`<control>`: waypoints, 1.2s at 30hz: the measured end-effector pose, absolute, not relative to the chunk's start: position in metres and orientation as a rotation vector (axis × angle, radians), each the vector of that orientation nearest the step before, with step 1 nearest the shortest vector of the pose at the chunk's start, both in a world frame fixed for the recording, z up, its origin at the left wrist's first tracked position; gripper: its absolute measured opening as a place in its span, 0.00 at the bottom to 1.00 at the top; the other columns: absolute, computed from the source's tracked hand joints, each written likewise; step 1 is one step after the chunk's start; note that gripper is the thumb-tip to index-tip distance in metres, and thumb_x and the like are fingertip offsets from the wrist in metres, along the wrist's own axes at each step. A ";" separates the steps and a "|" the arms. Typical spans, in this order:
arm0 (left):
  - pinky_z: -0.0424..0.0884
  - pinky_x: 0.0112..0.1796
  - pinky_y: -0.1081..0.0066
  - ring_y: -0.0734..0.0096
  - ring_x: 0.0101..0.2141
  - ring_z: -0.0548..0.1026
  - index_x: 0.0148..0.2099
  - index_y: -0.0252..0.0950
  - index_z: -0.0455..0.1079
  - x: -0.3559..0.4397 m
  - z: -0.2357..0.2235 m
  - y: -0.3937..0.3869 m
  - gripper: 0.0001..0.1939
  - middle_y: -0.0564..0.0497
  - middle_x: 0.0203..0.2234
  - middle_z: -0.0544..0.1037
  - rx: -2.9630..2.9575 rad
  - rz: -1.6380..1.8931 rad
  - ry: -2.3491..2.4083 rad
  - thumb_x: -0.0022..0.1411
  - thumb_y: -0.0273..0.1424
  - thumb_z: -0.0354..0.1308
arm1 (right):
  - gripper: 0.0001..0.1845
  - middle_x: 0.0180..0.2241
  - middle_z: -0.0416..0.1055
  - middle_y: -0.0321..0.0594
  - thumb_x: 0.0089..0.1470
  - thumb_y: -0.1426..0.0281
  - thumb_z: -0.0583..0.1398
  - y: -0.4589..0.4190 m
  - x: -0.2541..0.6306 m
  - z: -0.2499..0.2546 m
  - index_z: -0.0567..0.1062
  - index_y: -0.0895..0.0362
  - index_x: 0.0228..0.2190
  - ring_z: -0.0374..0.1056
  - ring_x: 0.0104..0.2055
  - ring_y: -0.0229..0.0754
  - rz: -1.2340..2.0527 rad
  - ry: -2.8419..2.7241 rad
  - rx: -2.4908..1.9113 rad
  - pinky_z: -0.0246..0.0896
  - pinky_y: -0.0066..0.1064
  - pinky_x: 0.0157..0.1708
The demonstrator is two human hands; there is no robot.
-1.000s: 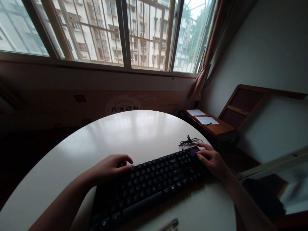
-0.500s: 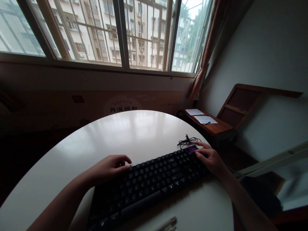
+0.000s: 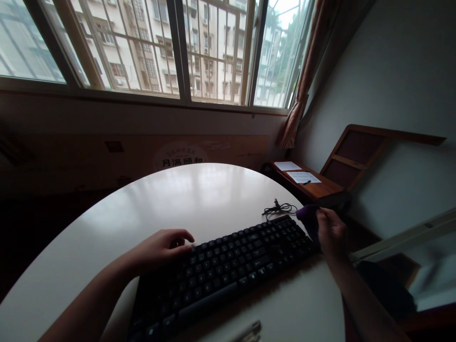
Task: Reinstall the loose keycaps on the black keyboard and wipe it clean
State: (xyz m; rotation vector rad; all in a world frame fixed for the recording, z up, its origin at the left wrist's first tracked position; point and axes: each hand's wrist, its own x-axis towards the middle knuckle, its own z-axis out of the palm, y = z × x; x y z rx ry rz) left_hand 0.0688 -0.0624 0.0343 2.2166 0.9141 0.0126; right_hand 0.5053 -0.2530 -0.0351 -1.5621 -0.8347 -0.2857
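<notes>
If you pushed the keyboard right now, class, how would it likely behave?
The keyboard would probably move as one stiff piece, given its straight, slab-like body. It seems unlikely to roll, since it lies flat. It might slide fairly easily, because the white table looks smooth and glossy.

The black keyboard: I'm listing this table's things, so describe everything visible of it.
The keyboard lies slanted on the white table, its near left corner cut off by the picture's edge. It looks plastic, with rows of pale-marked keys and a long space bar; its left part is dark. The left hand seems to touch its far edge; the right hand holds a purple cloth at the keyboard's right end. A bundled black cable lies beyond its far edge.
</notes>
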 end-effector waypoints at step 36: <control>0.70 0.38 0.66 0.58 0.37 0.77 0.48 0.38 0.76 0.072 0.042 -0.068 0.30 0.47 0.36 0.80 2.222 -0.004 0.920 0.60 0.57 0.53 | 0.12 0.43 0.79 0.43 0.58 0.62 0.58 -0.248 0.485 -0.028 0.79 0.53 0.38 0.74 0.48 0.52 0.026 -1.344 -1.693 0.67 0.40 0.50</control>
